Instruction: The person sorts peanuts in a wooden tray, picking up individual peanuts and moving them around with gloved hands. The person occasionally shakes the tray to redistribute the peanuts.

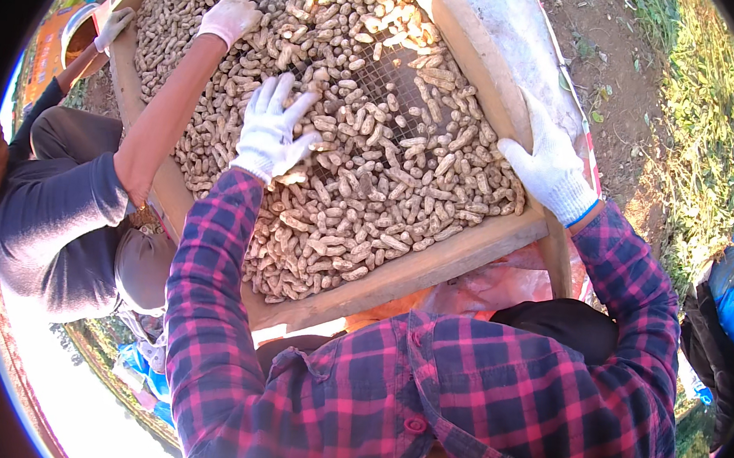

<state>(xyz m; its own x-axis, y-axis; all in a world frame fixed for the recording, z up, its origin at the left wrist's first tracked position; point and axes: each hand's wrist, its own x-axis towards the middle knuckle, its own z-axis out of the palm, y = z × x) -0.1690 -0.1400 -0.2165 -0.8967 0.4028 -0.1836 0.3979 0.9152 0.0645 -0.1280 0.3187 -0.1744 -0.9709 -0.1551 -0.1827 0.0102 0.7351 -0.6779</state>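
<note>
In front of me is a sieve with a wooden frame (404, 247) and a wire mesh bottom (387, 74). Unshelled peanuts (348, 221) cover most of the mesh. My left hand (275, 127), in a white knitted glove, lies palm down on the peanuts with its fingers spread. I see nothing gripped in it, though its palm side is hidden. My right hand (547, 158), gloved alike, rests at the right side rail (490, 62), thumb on the inner side and fingers over the outer side. Bare mesh shows between the peanuts near the middle and upper right.
At the left, a co-worker's gloved hand (232, 18) reaches into the peanuts; their other hand (113, 27) is at the frame's left rail. A pale sheet (506, 22) lies beyond the right rail. Soil (611, 112) and cut plants (698, 144) lie farther right. A white bucket (77, 33) stands upper left.
</note>
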